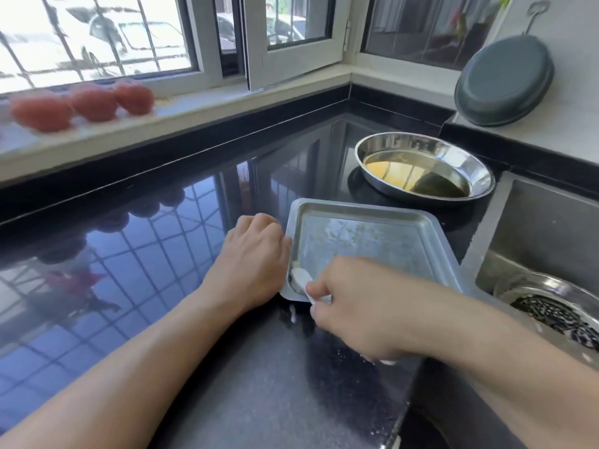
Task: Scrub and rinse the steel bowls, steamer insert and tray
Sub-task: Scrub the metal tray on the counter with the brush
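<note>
Head view: I see the tray [372, 244] flat on the black counter [162, 254] just left of the sink [534, 228]. My left hand [252, 254] curls against its left rim, steadying it. My right hand [359, 306] grasps a white scrubber [299, 277] in the tray's near-left corner. Behind sits a steel bowl [424, 165].

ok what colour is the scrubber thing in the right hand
White, seen in the head view.

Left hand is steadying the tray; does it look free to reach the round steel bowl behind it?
Probably yes. The left hand rests against the tray's left edge, and the round steel bowl sits just beyond the tray's far side on open black counter. Nothing stands between them, but the tray would lose its brace.
</note>
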A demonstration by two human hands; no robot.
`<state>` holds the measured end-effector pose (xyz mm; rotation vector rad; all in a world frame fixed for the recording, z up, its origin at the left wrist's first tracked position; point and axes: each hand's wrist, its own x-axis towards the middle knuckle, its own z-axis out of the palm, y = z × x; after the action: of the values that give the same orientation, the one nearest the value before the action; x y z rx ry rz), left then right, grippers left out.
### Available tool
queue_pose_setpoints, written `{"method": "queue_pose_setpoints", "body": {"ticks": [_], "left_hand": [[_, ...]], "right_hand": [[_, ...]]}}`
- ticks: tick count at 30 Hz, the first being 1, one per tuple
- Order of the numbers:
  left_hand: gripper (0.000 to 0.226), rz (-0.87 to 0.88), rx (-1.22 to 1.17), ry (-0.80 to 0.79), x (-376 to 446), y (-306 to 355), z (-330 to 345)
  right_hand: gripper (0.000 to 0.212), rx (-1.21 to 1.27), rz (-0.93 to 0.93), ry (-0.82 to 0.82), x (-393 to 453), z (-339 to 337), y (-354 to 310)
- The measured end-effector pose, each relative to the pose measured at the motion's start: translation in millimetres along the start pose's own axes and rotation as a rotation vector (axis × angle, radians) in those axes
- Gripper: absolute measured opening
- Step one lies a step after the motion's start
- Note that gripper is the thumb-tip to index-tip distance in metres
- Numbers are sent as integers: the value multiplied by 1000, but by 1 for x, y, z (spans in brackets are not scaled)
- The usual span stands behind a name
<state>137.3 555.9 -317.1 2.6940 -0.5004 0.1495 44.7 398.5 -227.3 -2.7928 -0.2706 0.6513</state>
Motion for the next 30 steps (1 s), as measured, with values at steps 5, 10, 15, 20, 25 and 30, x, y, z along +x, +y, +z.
{"method": "queue_pose_setpoints", "body": {"ticks": [5,10,15,20,25,30], "left_hand": [[49,35,-10,-49,-1,2,-4],[45,61,-41,-57,0,-1,-6],[34,61,-64,-48,0,5,-8],[23,75,-61,-73,-3,8,-13],[23,96,-54,-57,-4,7,-12],[20,91,-67,-75,-2,7,-14]], "right_hand": [[11,-60,139,177,49,-15,-5],[11,127,126,209,65,-27,6],[12,94,132,92,45,-18,2],[23,158,147,276,79,-25,19],[28,-77,84,154,67,-30,25],[58,-391,160,264,61,-54,69]]}}
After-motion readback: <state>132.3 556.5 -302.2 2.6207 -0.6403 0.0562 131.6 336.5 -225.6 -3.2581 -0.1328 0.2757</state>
